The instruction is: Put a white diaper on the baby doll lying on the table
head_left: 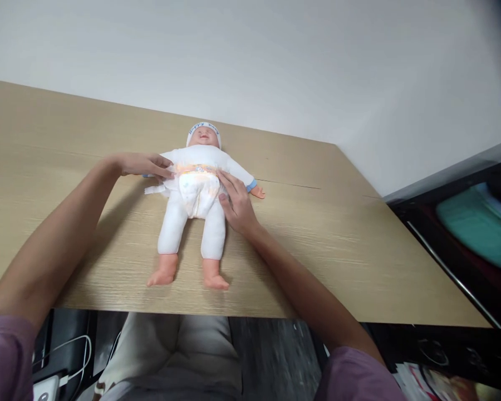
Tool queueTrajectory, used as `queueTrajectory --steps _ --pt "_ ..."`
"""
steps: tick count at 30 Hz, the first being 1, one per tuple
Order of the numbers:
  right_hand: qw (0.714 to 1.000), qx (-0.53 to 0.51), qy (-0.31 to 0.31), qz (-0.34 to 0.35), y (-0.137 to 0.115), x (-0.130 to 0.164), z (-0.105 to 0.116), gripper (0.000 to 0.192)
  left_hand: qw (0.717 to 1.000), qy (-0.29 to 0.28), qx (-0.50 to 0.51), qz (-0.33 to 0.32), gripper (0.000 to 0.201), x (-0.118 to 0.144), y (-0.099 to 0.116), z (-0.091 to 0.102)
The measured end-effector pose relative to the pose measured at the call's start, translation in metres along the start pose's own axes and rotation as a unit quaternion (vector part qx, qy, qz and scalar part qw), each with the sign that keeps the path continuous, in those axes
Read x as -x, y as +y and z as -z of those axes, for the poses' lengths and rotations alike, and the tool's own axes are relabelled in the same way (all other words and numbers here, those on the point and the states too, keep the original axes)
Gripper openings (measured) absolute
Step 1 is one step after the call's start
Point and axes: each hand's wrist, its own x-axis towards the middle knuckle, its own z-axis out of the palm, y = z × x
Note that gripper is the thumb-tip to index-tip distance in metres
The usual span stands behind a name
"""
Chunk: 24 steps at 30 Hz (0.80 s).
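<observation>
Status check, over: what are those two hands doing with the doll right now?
Left hand flat at diaper waistband, right hand on its other side. Doll on its back on table. Nothing in the way.

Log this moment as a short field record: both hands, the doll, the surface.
left hand: left hand flat on the diaper's tab side at the doll's waist
right hand: right hand fingers on the diaper's other side
doll: white-suited plastic baby doll on its back, head away, bare feet near the table edge
diaper: white patterned diaper around its hips
surface: light wooden table
</observation>
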Motion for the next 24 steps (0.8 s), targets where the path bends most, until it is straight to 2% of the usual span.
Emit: queueTrajectory --steps 3,6,8,10,13,15,17,21,24 --pt "1.0 -0.002 0.004 0.005 -0.001 0.001 0.002 0.062 0.998 -0.064 0.024 0.014 0.044 -0.004 -0.008 0.001" --pt "1.0 0.001 -0.001 0.0 -0.002 0.0 0.003 0.062 1.0 0.004 0.018 -0.005 0.045 -0.003 -0.017 0.002" --pt "1.0 -0.002 0.001 0.0 -0.002 0.0 0.003 0.062 0.995 0.071 -0.012 -0.068 0.047 0.004 -0.019 -0.004" --pt "1.0 -0.006 0.008 0.003 -0.001 0.0 0.002 0.061 0.977 0.121 -0.047 -0.171 0.05 0.016 -0.015 -0.016" --pt "1.0 -0.006 0.013 0.003 0.002 0.001 0.0 0.061 0.938 0.116 -0.1 -0.312 0.042 0.035 -0.009 -0.039" --pt "1.0 -0.002 0.013 0.0 0.004 0.002 -0.001 0.061 0.92 0.13 -0.127 -0.348 0.037 0.042 -0.013 -0.051" --pt "1.0 0.003 0.012 -0.001 0.006 0.003 -0.002 0.061 0.91 0.145 -0.166 -0.351 0.038 0.043 -0.027 -0.056" --pt "1.0 0.02 0.015 0.002 0.004 0.003 0.0 0.059 0.906 0.108 -0.249 -0.324 0.044 0.039 -0.058 -0.058" --pt "0.998 0.049 0.039 0.003 -0.006 -0.004 0.005 0.052 0.915 0.166 -0.272 -0.246 0.046 0.04 -0.065 -0.062"
